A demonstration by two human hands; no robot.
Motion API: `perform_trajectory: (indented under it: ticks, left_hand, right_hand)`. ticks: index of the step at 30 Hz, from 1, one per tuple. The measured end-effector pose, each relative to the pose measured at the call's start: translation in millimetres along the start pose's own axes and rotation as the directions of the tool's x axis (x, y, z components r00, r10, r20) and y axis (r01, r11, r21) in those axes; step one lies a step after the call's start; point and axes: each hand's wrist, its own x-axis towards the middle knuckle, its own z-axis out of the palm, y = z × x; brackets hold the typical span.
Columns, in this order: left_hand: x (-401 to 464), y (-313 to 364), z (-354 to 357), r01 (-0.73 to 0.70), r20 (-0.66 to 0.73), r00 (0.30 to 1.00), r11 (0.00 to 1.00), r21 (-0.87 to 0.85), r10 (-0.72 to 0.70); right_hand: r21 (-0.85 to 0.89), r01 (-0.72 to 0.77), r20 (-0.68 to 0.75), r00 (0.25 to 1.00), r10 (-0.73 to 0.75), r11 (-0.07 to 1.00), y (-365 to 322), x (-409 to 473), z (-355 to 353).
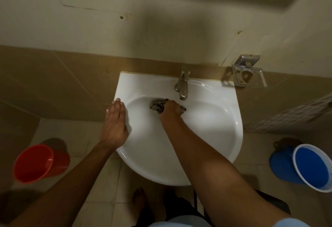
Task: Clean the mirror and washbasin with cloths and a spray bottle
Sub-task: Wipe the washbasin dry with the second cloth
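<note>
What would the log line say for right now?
right hand: scrubbing with cloth | left hand: flat on washbasin rim | tap: no water seen

Dim room; beige wall (71, 19), tiled floor (111, 190).

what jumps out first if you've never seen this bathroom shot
The white washbasin fills the centre, and the right hand scrubs a dark patterned cloth in its bowl, just below the metal tap. The left hand rests flat on the basin's left rim. On the floor, a red bucket stands at the left and a blue bucket at the right.
</note>
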Motion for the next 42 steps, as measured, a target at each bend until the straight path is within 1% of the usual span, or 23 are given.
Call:
perform_trajectory:
  ticks: [1, 2, 3, 4, 5, 6, 8, 10, 11, 12, 14, 15, 17, 19, 20, 21, 23, 24, 25, 30, 34, 37, 42]
  left_hand:
    - [0, 0, -1, -0.003, -0.012, 1.000, 1.000, 0.000, 0.003]
    - [0, 1, 0, -0.007, -0.018, 1.000, 1.000, -0.002, 0.007]
    - [-2, 0, 0, -0.015, -0.002, 1.000, 1.000, -0.001, 0.015]
    - [-2, -2, 0, -0.030, 0.000, 1.000, 0.999, -0.024, 0.030]
    - [0, -3, -2, -0.026, 0.015, 1.000, 0.998, -0.059, 0.027]
    - [0, -6, -4, -0.026, 0.019, 0.999, 0.995, -0.100, 0.028]
    - [0, -11, -6, -0.016, 0.028, 0.999, 0.980, -0.199, 0.022]
    - [3, -19, -9, -0.003, 0.030, 0.999, 0.957, -0.289, 0.012]
    - [4, -21, -10, 0.007, 0.023, 1.000, 0.946, -0.324, 0.000]
    - [6, -21, -12, 0.019, 0.021, 1.000, 0.938, -0.347, -0.013]
    - [7, -19, -13, 0.045, 0.028, 0.999, 0.930, -0.365, -0.037]
    - [7, -18, -14, 0.057, 0.028, 0.998, 0.926, -0.374, -0.050]
    - [6, -15, -14, 0.053, 0.019, 0.999, 0.926, -0.374, -0.050]
    - [6, -14, -11, 0.056, 0.014, 0.998, 0.936, -0.347, -0.055]
    - [5, -15, -10, 0.061, 0.012, 0.998, 0.941, -0.334, -0.060]
    - [5, -14, -9, 0.064, 0.012, 0.998, 0.944, -0.324, -0.064]
    - [6, -14, -7, 0.069, 0.009, 0.998, 0.949, -0.309, -0.070]
    - [5, -13, -7, 0.069, 0.007, 0.998, 0.952, -0.300, -0.070]
    - [5, -13, -7, 0.070, 0.007, 0.997, 0.955, -0.290, -0.071]
    - [4, -10, -8, 0.065, -0.005, 0.998, 0.965, -0.252, -0.068]
    - [2, -6, -11, 0.073, -0.001, 0.997, 0.972, -0.221, -0.075]
    - [2, -5, -12, 0.061, 0.006, 0.998, 0.979, -0.194, -0.061]
    - [1, -3, -11, 0.071, 0.013, 0.997, 0.982, -0.177, -0.069]
  right_hand:
    - [0.027, 0.027, -0.052, 0.998, -0.026, 0.999, -4, -10, -1]
    - [0.127, 0.110, -0.160, 0.983, -0.090, 0.986, -8, -13, 2]
    - [0.128, 0.212, -0.228, 0.957, -0.180, 0.969, -13, -18, 6]
    - [0.185, 0.273, -0.242, 0.944, -0.225, 0.944, -20, -26, 9]
    - [0.195, 0.284, -0.200, 0.949, -0.245, 0.939, -30, -35, 12]
    - [0.330, 0.288, -0.186, 0.953, -0.237, 0.899, -41, -39, 17]
    - [0.444, 0.279, -0.169, 0.959, -0.226, 0.852, -62, -38, 34]
    - [0.283, 0.318, -0.171, 0.945, -0.278, 0.905, -67, -47, 60]
    - [0.172, 0.370, -0.226, 0.917, -0.329, 0.913, -62, -51, 79]
    - [0.100, 0.439, -0.269, 0.876, -0.401, 0.893, -53, -54, 96]
    - [0.086, 0.576, -0.276, 0.798, -0.536, 0.813, -28, -59, 122]
    - [0.044, 0.626, -0.258, 0.760, -0.597, 0.778, -13, -58, 129]
    - [-0.092, 0.697, -0.201, 0.687, -0.699, 0.711, 20, -49, 138]
    - [-0.258, 0.752, -0.122, 0.598, -0.792, 0.607, 57, -31, 133]
    - [-0.355, 0.753, -0.065, 0.572, -0.818, 0.555, 73, -19, 129]
    - [-0.423, 0.731, -0.037, 0.576, -0.817, 0.535, 88, -9, 123]
    - [-0.526, 0.664, -0.007, 0.622, -0.783, 0.531, 111, 8, 106]
    - [-0.555, 0.626, -0.009, 0.654, -0.757, 0.548, 120, 14, 96]
    - [-0.581, 0.588, -0.024, 0.679, -0.734, 0.563, 127, 20, 85]
    - [-0.704, 0.434, -0.113, 0.713, -0.693, 0.562, 168, 29, 44]
    - [-0.702, 0.255, -0.225, 0.807, -0.546, 0.665, 189, 16, 44]
    - [-0.706, 0.152, -0.227, 0.876, -0.424, 0.692, 189, -5, 55]
    - [-0.617, 0.137, -0.243, 0.903, -0.353, 0.775, 167, -43, 81]
